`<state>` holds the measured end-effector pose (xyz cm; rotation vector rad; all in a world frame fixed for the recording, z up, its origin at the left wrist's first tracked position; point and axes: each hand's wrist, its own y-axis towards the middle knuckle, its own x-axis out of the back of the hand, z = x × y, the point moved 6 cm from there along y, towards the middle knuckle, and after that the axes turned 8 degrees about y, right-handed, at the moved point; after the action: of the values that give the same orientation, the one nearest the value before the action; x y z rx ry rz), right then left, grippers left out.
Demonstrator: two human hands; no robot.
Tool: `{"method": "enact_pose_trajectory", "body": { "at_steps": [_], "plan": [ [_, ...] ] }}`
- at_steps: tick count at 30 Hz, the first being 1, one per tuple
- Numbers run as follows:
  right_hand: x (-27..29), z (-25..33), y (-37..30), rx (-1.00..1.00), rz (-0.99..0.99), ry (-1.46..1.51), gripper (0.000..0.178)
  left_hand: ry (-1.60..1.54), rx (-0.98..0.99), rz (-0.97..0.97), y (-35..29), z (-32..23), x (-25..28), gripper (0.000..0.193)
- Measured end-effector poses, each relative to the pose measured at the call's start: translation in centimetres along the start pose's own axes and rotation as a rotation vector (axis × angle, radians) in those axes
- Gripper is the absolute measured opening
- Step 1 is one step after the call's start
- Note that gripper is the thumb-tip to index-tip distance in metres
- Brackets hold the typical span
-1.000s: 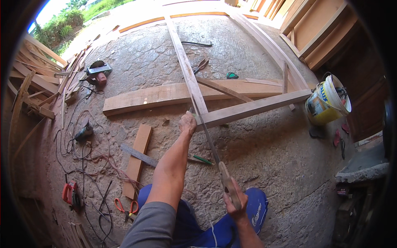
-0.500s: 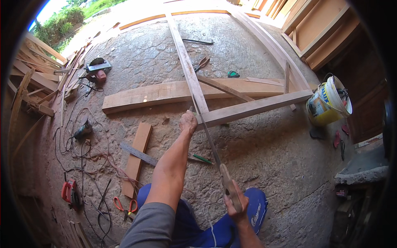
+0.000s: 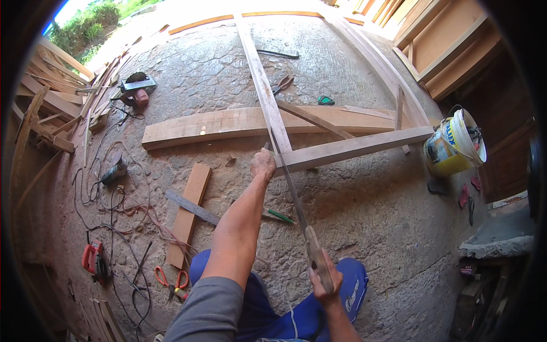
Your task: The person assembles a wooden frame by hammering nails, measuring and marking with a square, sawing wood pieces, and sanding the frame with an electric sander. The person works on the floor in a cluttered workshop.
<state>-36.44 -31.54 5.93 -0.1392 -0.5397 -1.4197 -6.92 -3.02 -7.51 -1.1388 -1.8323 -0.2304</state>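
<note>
My right hand (image 3: 326, 279) grips the wooden handle of a hand saw (image 3: 292, 194) whose thin blade runs up and away to the joint of two wooden rails. My left hand (image 3: 263, 165) presses down on the near end of the crossing rail (image 3: 353, 147), right beside the blade. A long narrow rail (image 3: 263, 85) runs away from me and meets that crossing rail at the joint. Under both lies a wide plank (image 3: 228, 124) on the rough stone floor. My knees in blue trousers (image 3: 310, 310) show at the bottom.
A yellow-and-white bucket (image 3: 454, 142) stands at the right. Pliers (image 3: 281, 84), a metal ruler (image 3: 192, 207), a green-handled screwdriver (image 3: 279, 216), a short board (image 3: 190, 214), power tools (image 3: 134, 91) with tangled cords (image 3: 114, 211) and orange-handled cutters (image 3: 174, 281) lie around. Stacked lumber (image 3: 51, 108) fills the left.
The saw has slid slightly along its line, with my right hand a little lower. My left hand stays pressed at the joint. The view has shifted a bit.
</note>
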Motion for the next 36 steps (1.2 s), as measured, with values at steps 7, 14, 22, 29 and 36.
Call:
{"method": "enact_pose_trajectory", "body": {
  "at_steps": [7, 14, 22, 29, 36],
  "plan": [
    [-3.4, -0.3, 9.7, 0.246, -0.079, -0.068, 0.048, 0.03, -0.026, -0.001, 0.0, -1.6, -0.4, 0.064],
    [-2.0, 0.4, 4.7, 0.116, 0.005, -0.037, 0.055, 0.047, -0.027, 0.001, 1.5, 1.1, -0.7, 0.063],
    [-3.1, -3.7, 8.5, 0.072, -0.077, 0.054, 0.057, 0.068, -0.031, 0.046, -0.5, -2.1, -1.1, 0.052],
    [-1.7, 0.4, 4.0, 0.199, -0.003, -0.106, 0.055, 0.116, -0.071, 0.011, 1.8, 1.1, -0.6, 0.045],
    [-1.9, -1.7, 3.7, 0.124, -0.043, -0.059, 0.054, 0.0, 0.011, 0.056, -0.9, -1.2, -0.4, 0.064]
  ]
}}
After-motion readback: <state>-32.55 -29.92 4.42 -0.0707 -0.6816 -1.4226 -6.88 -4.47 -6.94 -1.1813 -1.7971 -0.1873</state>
